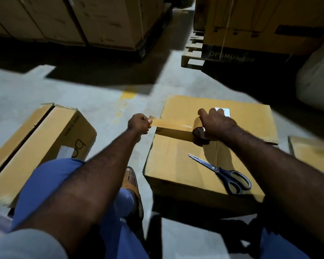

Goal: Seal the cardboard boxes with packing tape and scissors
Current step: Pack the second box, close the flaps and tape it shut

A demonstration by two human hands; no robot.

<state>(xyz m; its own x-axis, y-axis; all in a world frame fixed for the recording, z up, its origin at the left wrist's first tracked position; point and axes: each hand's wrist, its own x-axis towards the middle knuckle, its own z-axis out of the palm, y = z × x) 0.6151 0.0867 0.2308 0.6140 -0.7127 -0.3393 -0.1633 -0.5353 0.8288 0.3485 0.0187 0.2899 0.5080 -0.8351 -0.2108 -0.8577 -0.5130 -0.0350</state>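
— Where is the tape?
— The tape roll (199,135) stands on edge on top of the cardboard box (176,165) in the middle of the floor, on the far half of its lid. The right hand (216,124) grips it from above, fingers curled over the roll.
— And the other hand?
— The left hand (138,124) is closed just beyond the box's left edge, pinching the free end of a strip of tape (168,123) between thumb and fingers. The strip runs taut from the roll leftwards and out past that edge.
— Is the strip stuck down anywhere?
— I cannot tell; at its left end it looks raised above the cardboard.
— The scissors?
— The scissors (224,172) lie flat on the same lid, nearer than the roll and to its right, apart from both hands. Blades together, tips pointing far-left, dark handles toward the near right corner.
— What else is about?
— A white label (225,111) on the lid just beyond the right hand. A second box (45,143) lies to the left on the concrete floor (82,94), and a third box (314,148) shows at the right edge. Far off on the left are stacked cartons (73,19); far right, a wooden pallet (192,55) and a white sack (318,79). Blue trousers (45,184) and a brown shoe (133,184) fill the near foreground
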